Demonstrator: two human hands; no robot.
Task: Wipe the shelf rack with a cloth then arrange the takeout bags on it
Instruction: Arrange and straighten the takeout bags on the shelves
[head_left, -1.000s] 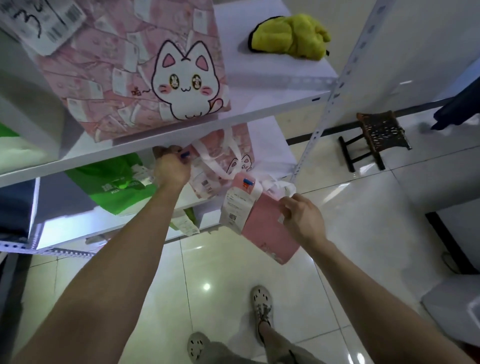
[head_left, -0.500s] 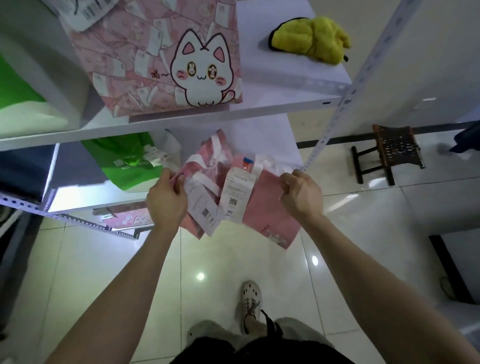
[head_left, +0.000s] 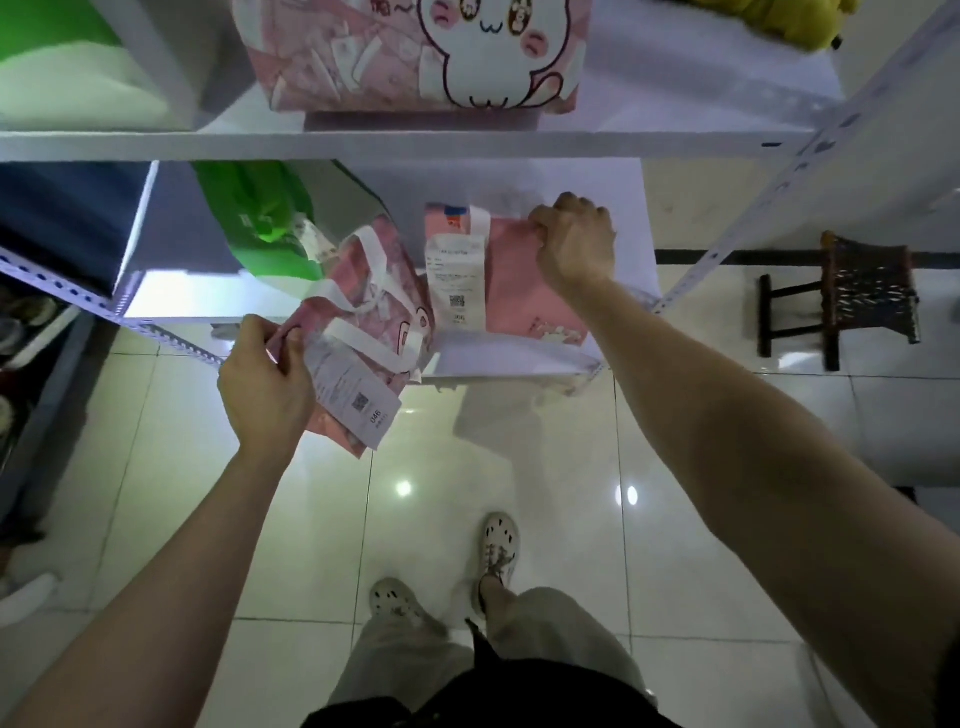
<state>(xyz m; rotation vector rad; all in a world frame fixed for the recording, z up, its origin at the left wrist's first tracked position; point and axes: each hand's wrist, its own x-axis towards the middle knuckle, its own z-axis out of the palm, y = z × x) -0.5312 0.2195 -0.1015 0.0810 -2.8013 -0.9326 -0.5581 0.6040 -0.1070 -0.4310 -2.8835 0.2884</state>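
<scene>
Both hands occupied. Right hand (head_left: 574, 247) fisted on top of right bag (head_left: 511, 280), upright on lower shelf (head_left: 519, 358). Left hand (head_left: 265, 384) pinches left bag (head_left: 374, 312), tilted, overhanging shelf edge. Cloth (head_left: 779, 23) lies on upper shelf (head_left: 363, 145): wiping judged done, arranging underway.

Yellow cloth (head_left: 779, 18) cut off; receipt (head_left: 457, 275) text unreadable.

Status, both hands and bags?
Left hand grips handled pink bag, overhanging lower shelf. Right hand grips second pink bag, on shelf. Green bag adjacent, left.
</scene>
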